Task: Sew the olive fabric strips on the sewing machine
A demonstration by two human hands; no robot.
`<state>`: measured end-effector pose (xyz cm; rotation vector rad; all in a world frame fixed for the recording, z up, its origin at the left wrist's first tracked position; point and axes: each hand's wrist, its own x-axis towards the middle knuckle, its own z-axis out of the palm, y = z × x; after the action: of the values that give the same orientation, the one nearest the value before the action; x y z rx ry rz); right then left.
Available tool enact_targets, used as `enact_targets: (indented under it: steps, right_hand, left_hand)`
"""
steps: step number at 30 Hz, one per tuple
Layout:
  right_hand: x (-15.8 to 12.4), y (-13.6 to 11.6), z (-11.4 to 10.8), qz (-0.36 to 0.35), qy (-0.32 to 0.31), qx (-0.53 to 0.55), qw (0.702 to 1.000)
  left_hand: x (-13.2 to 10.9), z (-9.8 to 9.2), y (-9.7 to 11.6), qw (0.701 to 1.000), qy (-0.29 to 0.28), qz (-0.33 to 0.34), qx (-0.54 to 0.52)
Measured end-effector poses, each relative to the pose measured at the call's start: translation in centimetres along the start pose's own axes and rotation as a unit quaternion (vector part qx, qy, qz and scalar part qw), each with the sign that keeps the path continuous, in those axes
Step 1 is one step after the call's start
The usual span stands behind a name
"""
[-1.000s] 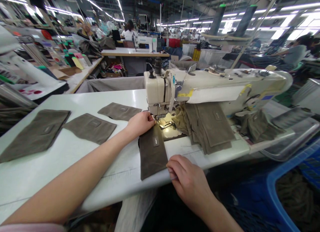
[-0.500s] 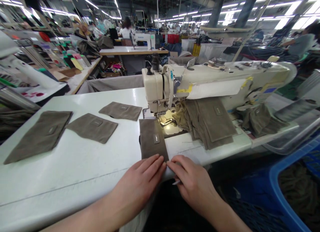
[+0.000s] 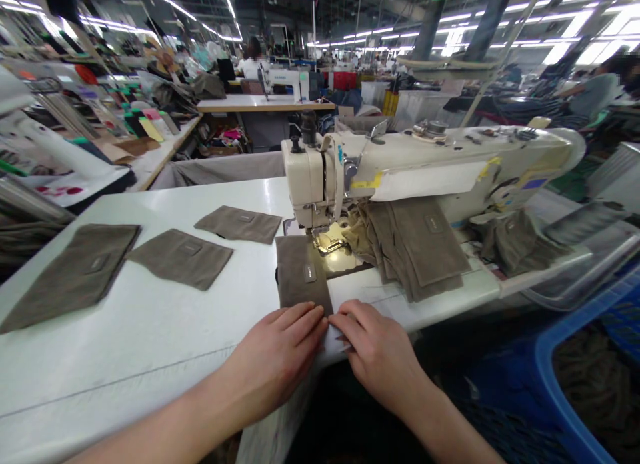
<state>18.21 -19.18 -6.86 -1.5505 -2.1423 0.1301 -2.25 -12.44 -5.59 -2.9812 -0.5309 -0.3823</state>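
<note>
Rows of white strip lights (image 3: 231, 9) cross the ceiling of the crowded workshop in your head view, above a distant white-topped worker (image 3: 249, 67). By your right side, the blue plastic crate (image 3: 543, 357) contains crumpled olive-brown cloth (image 3: 593, 384); farther back stands a red bin (image 3: 345, 81), its contents too small to make out. Your smooth white sewing table (image 3: 165, 331) bears a cream metal sewing machine (image 3: 435, 154), with a pile of olive-brown fabric pieces (image 3: 405, 257) under its arm. Three flat, labelled olive-brown pieces (image 3: 183, 259) lie spread out to the left. Right in front of you, the rectangular olive-brown fabric piece with a small label (image 3: 300, 271) lies on the table, its far end just beside the machine's needle area. Your left hand (image 3: 285, 357) lies over its near end, fingers together; whether the thumb grips underneath, you cannot tell. Your right hand (image 3: 375, 351) is closed around a slim pointed object (image 3: 343, 338), fingertips at the near right corner. One second ago your left hand was up by the needle; now it is beside your right, almost as half a second ago.
</note>
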Motion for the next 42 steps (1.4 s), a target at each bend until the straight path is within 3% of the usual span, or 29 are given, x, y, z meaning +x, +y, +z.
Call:
enact_targets:
  steps: [14, 28, 36, 42]
  right_hand:
    - [2.0, 0.3, -0.2, 0.009, 0.009, -0.036, 0.999]
    - [-0.5, 2.6, -3.6, 0.053, 0.185, -0.077, 0.978]
    - [-1.1, 5.3, -5.7, 0.119, 0.303, -0.155, 0.933]
    - [-1.2, 6.4, -6.9, 0.139, 0.342, -0.17, 0.914]
  left_hand:
    - [1.7, -0.2, -2.6, 1.0, 0.009, 0.0, 0.003]
    - [2.9, 0.3, -5.1, 1.0, 0.028, -0.002, -0.001]
    - [3.5, 0.6, -6.8, 0.999, 0.033, -0.002, -0.012]
    - [4.1, 0.7, -7.8, 0.999, 0.033, -0.008, -0.014]
